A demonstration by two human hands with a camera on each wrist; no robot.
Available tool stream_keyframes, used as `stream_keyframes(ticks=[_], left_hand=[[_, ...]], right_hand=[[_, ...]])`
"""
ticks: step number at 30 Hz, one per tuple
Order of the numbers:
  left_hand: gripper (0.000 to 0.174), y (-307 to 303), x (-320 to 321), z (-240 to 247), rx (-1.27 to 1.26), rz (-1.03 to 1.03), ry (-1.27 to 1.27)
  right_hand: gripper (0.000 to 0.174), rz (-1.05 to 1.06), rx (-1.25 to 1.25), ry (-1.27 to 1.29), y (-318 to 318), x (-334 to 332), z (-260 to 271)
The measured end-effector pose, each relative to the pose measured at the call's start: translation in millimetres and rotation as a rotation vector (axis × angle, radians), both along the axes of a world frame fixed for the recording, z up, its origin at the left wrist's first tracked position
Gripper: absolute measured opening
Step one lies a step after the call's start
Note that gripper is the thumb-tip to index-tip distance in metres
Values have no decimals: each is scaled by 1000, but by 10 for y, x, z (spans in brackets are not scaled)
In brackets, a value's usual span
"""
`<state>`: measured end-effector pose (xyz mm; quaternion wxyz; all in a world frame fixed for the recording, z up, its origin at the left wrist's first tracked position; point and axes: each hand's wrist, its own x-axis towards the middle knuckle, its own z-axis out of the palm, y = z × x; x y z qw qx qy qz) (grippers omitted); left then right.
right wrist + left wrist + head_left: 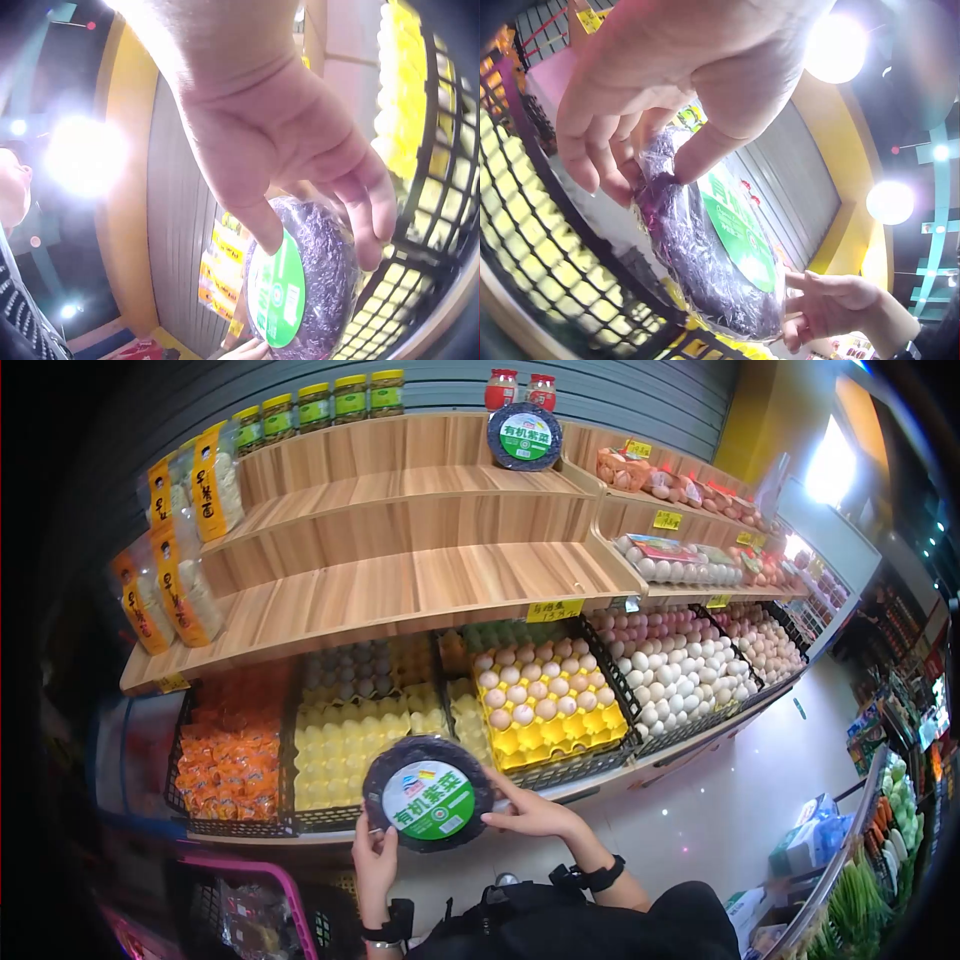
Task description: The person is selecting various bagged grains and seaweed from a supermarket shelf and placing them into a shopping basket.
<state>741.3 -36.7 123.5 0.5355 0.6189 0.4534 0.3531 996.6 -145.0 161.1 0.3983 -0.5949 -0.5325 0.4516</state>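
In front of the person's body, both hands hold a round, plastic-wrapped cake of dried seaweed (378, 792), dark purple with a white and green label facing up. The left hand (375, 865) pinches its near left edge, thumb on the face and fingers bent behind, as the left wrist view shows (697, 82). At the right edge, the right hand (535, 812) grips with its thumb across the front; in the right wrist view its thumb lies by the green label (286, 289). A matching seaweed cake (544, 448) stands upright on the top shelf.
Stepped wooden shelves (400, 575) rise ahead, with noodle bags (215, 485) at left and jars (350, 398) on top. Below lie egg trays (555, 745), loose eggs (690, 680) and orange packets (230, 765) in black crates. A pink-rimmed basket (285, 880) stands lower left; vegetables (860, 900) lower right.
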Motion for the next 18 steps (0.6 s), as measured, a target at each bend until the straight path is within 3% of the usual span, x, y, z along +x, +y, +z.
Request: stream_keyframes(ticks=[2, 4, 6, 8, 11, 14, 18], left_hand=[[49, 52, 524, -139, 55, -90, -89], [53, -9, 1014, -31, 152, -132, -170], [70, -58, 1342, 284, 80, -226, -270], [64, 4, 1604, 493, 55, -230, -328], [51, 243, 1846, 569, 218, -217, -356], [43, 475, 2029, 771, 212, -253, -414], [47, 663, 2125, 944, 269, -226, -509]], right_hand=[[84, -114, -124, 7, -202, 379, 164], [82, -266, 57, 146, -363, 656, 144], [80, -369, 148, 199, -499, 896, 94], [71, -461, 182, 275, -573, 1070, 98], [63, -558, 320, 435, -563, 1098, 50], [64, -613, 405, 427, -427, 1020, 272], [69, -633, 585, 373, -131, 1054, 490]])
